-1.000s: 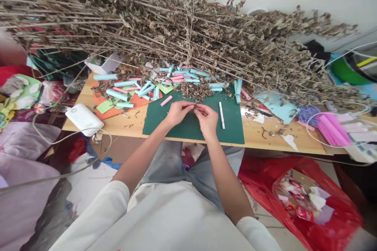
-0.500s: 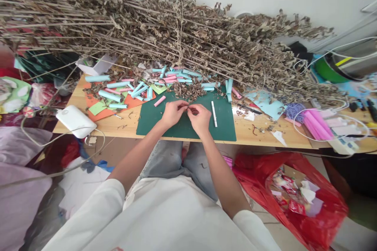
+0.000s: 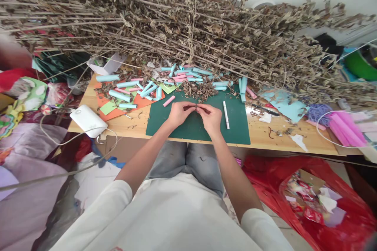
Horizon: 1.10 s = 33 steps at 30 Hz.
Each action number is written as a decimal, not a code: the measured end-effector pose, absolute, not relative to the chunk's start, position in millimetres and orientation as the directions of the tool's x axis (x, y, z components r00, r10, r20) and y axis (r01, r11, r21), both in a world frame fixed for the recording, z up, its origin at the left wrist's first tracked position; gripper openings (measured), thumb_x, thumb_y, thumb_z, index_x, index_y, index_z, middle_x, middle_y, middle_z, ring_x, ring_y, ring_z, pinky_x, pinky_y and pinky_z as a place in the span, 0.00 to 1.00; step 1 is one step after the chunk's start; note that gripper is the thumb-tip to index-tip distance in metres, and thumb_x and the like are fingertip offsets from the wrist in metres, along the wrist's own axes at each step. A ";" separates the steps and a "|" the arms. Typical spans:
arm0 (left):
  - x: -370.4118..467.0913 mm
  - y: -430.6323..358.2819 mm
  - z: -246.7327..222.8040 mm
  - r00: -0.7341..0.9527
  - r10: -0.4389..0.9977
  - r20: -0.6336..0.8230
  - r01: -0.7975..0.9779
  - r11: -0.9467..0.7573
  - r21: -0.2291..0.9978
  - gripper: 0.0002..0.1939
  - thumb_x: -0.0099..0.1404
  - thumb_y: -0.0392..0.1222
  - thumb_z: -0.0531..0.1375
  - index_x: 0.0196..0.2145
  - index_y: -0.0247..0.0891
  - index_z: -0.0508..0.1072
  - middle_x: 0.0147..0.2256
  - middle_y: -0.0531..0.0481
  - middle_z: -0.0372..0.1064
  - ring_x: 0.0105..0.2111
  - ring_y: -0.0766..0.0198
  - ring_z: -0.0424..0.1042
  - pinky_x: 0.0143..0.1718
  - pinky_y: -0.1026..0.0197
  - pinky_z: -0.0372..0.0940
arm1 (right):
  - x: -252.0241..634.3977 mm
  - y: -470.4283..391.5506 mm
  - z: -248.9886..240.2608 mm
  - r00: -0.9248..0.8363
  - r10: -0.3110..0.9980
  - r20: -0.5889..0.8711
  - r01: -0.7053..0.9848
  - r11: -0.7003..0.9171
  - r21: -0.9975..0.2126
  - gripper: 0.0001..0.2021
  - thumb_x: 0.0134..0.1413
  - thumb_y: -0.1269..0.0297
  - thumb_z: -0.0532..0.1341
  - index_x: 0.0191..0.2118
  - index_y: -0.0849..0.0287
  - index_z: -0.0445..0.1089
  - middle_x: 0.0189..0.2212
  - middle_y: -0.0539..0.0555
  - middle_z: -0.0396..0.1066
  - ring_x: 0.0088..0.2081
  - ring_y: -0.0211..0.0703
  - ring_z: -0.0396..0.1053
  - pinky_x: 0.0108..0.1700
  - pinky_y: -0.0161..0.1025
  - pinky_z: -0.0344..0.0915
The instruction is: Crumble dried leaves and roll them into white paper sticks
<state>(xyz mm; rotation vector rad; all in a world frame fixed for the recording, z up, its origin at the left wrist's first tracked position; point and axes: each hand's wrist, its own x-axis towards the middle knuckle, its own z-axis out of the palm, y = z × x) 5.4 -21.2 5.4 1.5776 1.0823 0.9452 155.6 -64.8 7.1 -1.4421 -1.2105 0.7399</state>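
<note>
Hands (image 3: 178, 114) pinching tiny dark scrap (image 3: 196, 107), close together, forearms (image 3: 144, 155) slanting inward

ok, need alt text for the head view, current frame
Left hand and right hand work fingertips close together over a green mat; anything held is too small to tell. Beside the right hand lies a white stick. Behind are blue rolls, pink rolls and dried stalks.

Piece (image 3: 196, 107) between left grip (image 3: 178, 114) and right grip (image 3: 212, 119): indistinct
</note>
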 end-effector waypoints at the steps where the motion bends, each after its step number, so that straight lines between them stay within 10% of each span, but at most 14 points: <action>1: 5.4 -21.0 3.5 0.303 0.950 0.076 0.207 -0.143 0.968 0.10 0.60 0.42 0.64 0.38 0.38 0.81 0.37 0.45 0.79 0.37 0.55 0.78 0.44 0.53 0.71 | 156.4 -64.6 8.0 0.291 0.943 0.162 0.311 0.066 -0.948 0.09 0.51 0.61 0.64 0.36 0.56 0.79 0.34 0.54 0.79 0.35 0.45 0.76 0.42 0.43 0.74; 9: 7.2 -28.7 3.6 0.243 0.969 0.049 0.149 -0.087 0.985 0.09 0.60 0.41 0.63 0.37 0.37 0.81 0.35 0.46 0.79 0.34 0.59 0.77 0.41 0.57 0.71 | 155.2 -65.4 23.5 0.139 0.937 0.320 0.542 0.198 -0.817 0.07 0.53 0.63 0.61 0.31 0.56 0.76 0.31 0.52 0.76 0.30 0.41 0.72 0.37 0.39 0.71; 21: 9.4 -27.4 9.6 0.140 0.988 -0.066 -0.119 0.083 0.989 0.14 0.54 0.45 0.68 0.36 0.33 0.78 0.32 0.47 0.77 0.31 0.63 0.75 0.39 0.59 0.71 | 156.2 -64.8 9.9 0.365 0.926 0.100 0.129 0.056 -0.990 0.11 0.48 0.57 0.65 0.36 0.58 0.72 0.30 0.51 0.74 0.32 0.40 0.72 0.39 0.38 0.72; 33: 14.6 -28.2 14.3 0.234 0.972 -0.006 0.101 -0.019 0.995 0.09 0.56 0.41 0.65 0.34 0.33 0.79 0.31 0.46 0.77 0.31 0.63 0.75 0.36 0.61 0.70 | 157.5 -67.4 21.2 0.202 0.939 0.277 0.453 0.161 -0.877 0.06 0.51 0.65 0.62 0.32 0.58 0.76 0.29 0.52 0.75 0.28 0.39 0.71 0.35 0.37 0.71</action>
